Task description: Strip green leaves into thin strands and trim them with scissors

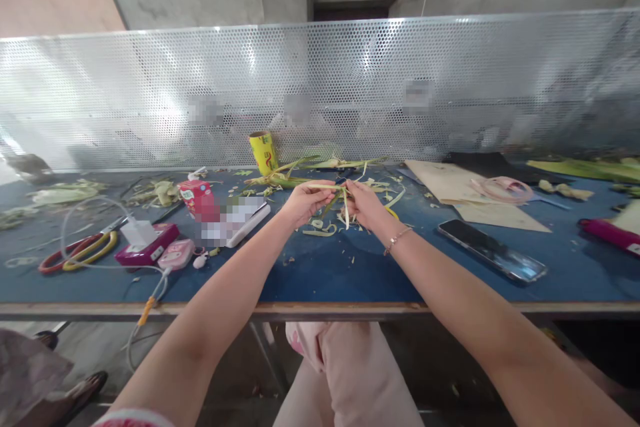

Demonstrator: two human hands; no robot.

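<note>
Both hands meet over the middle of the blue table (pixel 340 280), pinching pale green leaf strips (pixel 345 203). My left hand (pixel 311 201) is closed on one end, thumb and fingertips pressed together. Close beside it, my right hand (pixel 369 205) grips the strips too, with a bracelet on its wrist. Some strip ends stick up and others hang down between the fingers. Under and around the hands lie curled scraps (pixel 320 230) of the same leaf. Behind them are longer green leaves (pixel 290 180) and a yellow can-like tube (pixel 263 152).
At left are scissors (pixel 103 250) with red and yellow handles, a white charger (pixel 139 232) with a cable, a red carton (pixel 197 199) and pink earphone case (pixel 176 254). A phone (pixel 493 250) and beige sheets (pixel 465 193) lie at right. A perforated metal screen (pixel 320 80) stands behind.
</note>
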